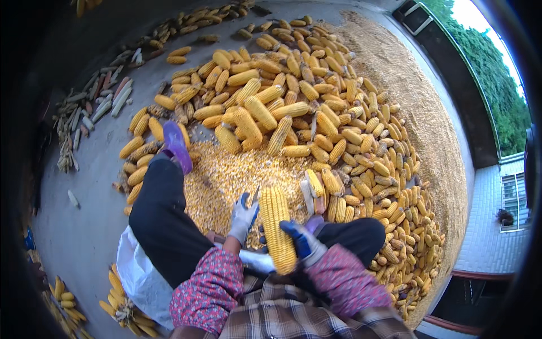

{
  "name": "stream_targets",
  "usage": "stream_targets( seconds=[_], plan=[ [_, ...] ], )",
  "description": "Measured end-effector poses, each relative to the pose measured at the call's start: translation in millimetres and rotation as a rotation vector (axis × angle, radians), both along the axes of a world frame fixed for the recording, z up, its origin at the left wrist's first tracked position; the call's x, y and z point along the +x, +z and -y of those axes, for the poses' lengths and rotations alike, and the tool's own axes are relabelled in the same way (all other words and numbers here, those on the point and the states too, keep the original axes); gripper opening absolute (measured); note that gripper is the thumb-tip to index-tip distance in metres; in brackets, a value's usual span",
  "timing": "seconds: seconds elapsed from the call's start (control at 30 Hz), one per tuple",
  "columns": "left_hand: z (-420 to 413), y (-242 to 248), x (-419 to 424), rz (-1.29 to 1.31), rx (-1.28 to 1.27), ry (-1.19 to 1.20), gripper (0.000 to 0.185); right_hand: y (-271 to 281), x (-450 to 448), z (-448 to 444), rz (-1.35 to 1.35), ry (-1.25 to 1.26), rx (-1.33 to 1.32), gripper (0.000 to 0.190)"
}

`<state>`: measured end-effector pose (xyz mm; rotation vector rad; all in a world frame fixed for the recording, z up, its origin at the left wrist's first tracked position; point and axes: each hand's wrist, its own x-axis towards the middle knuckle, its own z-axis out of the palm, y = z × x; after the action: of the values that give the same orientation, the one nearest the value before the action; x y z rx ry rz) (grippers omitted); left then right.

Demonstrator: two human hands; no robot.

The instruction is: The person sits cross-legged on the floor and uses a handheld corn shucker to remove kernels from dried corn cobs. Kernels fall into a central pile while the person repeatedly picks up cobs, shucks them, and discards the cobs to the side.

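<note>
My right hand point(304, 242), in a blue-palmed work glove, grips a large ear of yellow corn point(276, 229) that stands upright in front of my lap. Its kernel rows look full on the visible side. My left hand point(244, 218) wears a matching glove and holds a thin pointed metal tool point(255, 195), its tip up beside the ear. Most of the tool's handle is hidden by the glove. Below both hands a bed of loose corn kernels point(228, 169) spreads between my legs.
A big heap of unshelled corn ears point(271, 93) lies ahead and to the right. Bare cobs point(311, 197) rest near my right knee, and more stripped cobs point(101, 97) lie at left. A white plastic sack point(137, 271) is beside my left leg. Spread grain point(423, 106) borders the heap.
</note>
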<state>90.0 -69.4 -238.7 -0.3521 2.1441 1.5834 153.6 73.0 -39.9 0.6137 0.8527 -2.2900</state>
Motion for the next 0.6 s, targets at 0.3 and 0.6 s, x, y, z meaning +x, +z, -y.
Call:
stream_targets(
  seconds=[0.3,0.6],
  plan=[
    [18.5,60.5,-8.2,0.13,0.265,0.226,0.049,-71.8,38.4,18.4,0.224,-0.203,0.258,0.032],
    [18.8,20.9,-6.1,0.22,0.176,0.074,0.053,-100.0,26.2,24.0,-0.078,0.243,0.829,0.046]
  ],
)
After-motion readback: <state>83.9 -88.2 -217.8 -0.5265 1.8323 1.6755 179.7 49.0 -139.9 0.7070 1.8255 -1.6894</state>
